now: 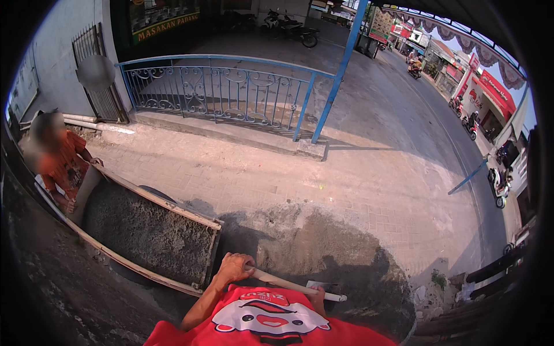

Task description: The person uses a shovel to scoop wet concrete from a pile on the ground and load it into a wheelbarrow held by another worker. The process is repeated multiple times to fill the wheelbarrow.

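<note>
In front of my red shirt, a pale pole (pixel 277 280) slants down to the right. Near its right end is a flat grey plate, so it looks like a hoe. My left hand (pixel 235 267) is wrapped round the pole's upper left end. Lower down, my right hand (pixel 317 300) grips it close to the grey plate; the shirt partly hides that hand. Just left of my left hand stands a wooden-rimmed handcart (pixel 156 199) holding a load of dark grey sand or mortar (pixel 147 228). Grey loose material (pixel 323 248) lies spread on the paving ahead of me.
A person in an orange shirt (pixel 64 158) stands at the cart's far left end, hands on its rim. Ahead runs a blue metal railing (pixel 216 95) with a slanting blue post (pixel 340 72). On the right is a road (pixel 430 98) with motorbikes.
</note>
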{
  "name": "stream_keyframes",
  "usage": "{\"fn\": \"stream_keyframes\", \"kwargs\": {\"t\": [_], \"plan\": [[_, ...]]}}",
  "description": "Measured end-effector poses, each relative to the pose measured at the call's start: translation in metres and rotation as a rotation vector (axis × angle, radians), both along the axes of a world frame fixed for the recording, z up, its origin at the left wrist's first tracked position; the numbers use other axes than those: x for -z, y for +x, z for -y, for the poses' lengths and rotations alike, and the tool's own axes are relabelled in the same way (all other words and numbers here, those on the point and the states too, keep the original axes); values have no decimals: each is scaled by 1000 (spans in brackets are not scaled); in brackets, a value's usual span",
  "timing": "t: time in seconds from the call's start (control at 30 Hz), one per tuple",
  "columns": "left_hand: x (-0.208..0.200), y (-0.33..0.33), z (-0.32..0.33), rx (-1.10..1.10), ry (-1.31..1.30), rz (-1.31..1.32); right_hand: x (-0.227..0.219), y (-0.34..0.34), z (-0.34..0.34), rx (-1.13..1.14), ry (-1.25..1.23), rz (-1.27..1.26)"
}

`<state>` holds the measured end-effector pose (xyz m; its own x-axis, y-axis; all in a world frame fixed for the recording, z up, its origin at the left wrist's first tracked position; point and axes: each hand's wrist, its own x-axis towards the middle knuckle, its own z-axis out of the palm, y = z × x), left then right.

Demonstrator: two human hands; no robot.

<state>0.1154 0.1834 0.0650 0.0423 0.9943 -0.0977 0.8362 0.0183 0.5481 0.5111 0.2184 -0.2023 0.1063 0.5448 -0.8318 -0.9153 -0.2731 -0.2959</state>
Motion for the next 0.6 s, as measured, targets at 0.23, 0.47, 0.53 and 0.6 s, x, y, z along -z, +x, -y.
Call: {"fn": "stream_keyframes", "kwargs": {"t": [0.23, 0.47, 0.53, 0.6], "plan": [[19, -54, 14, -161, 79, 48, -31, -23, 7, -185, -59, 126], [72, -102, 14, -85, -77, -48, -77, -92, -12, -407, -53, 328], [79, -118, 15, -37, -153, -38, -86, -121, -8, -443, -51, 361], [78, -129, 18, 77, -166, -73, -89, -147, 1, -476, -51, 372]]}}
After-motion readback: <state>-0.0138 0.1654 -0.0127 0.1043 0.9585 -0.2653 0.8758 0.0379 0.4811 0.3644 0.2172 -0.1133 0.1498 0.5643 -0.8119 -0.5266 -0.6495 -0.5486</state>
